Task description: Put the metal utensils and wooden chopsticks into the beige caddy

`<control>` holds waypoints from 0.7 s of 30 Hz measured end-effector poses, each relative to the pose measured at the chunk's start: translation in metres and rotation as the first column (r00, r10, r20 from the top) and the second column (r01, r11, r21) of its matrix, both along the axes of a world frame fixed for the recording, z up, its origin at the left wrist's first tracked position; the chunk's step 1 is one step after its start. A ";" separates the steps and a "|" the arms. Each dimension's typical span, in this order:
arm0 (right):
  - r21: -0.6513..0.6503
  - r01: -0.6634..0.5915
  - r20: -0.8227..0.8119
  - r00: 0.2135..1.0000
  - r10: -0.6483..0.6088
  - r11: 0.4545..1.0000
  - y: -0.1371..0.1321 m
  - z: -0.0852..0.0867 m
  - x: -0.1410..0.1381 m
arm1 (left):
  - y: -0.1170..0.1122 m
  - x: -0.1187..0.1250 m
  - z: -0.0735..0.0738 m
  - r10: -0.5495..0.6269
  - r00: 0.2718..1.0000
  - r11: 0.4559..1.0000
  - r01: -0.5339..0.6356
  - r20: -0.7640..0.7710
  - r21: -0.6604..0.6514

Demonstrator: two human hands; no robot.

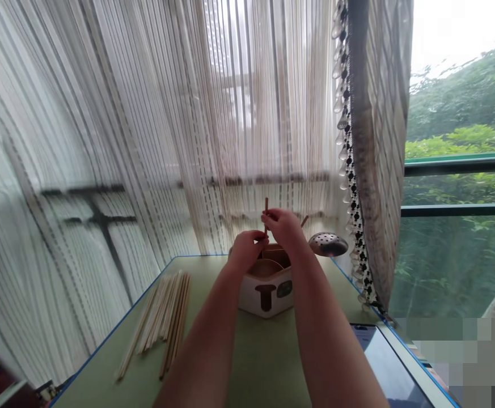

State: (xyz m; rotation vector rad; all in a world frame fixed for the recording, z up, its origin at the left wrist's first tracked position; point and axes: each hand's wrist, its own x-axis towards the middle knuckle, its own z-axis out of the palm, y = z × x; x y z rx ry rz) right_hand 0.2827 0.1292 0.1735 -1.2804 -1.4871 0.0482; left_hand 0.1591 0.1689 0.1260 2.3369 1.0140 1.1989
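A brown chopstick (266,203) stands nearly upright over a white utensil holder (253,294). My right hand (282,225) pinches its upper part, and my left hand (248,249) closes on it lower down, near the holder's rim. Whether it is a single stick or a pair pressed together I cannot tell. Inside the holder are brown compartments, partly covered by my hands and forearms. A metal slotted ladle (329,243) juts out to the right of the holder. Behind my right hand another thin brown stick end (305,220) pokes up.
Several light and brown chopsticks (166,311) lie in a loose bundle on the green, blue-edged table (256,362), left of my left forearm. A tablet-like device (389,362) lies at the right edge. Striped curtains (145,113) hang close behind the table.
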 end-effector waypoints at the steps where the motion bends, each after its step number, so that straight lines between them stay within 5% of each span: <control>1: 0.033 0.010 -0.029 1.000 -0.009 0.999 0.000 0.000 0.000 | -0.001 0.001 0.000 0.007 1.000 1.000 -0.007 -0.010 0.009; 5: 0.122 0.011 -0.097 0.995 0.001 0.992 0.002 0.001 0.004 | -0.003 0.002 0.001 0.022 1.000 1.000 -0.022 0.005 -0.007; 11: 0.035 -0.016 -0.065 0.998 0.019 0.999 0.002 0.001 0.004 | -0.002 0.001 0.001 0.039 0.999 0.999 -0.039 -0.002 -0.019; 16: 0.083 0.003 -0.095 0.995 0.005 0.997 -0.006 0.006 0.002 | -0.001 0.002 -0.001 0.064 0.998 0.998 -0.064 -0.004 0.006; 21: 0.035 0.010 -0.041 0.999 -0.009 0.999 -0.005 0.005 0.002 | -0.002 0.001 0.001 -0.004 0.994 1.000 0.001 0.110 0.029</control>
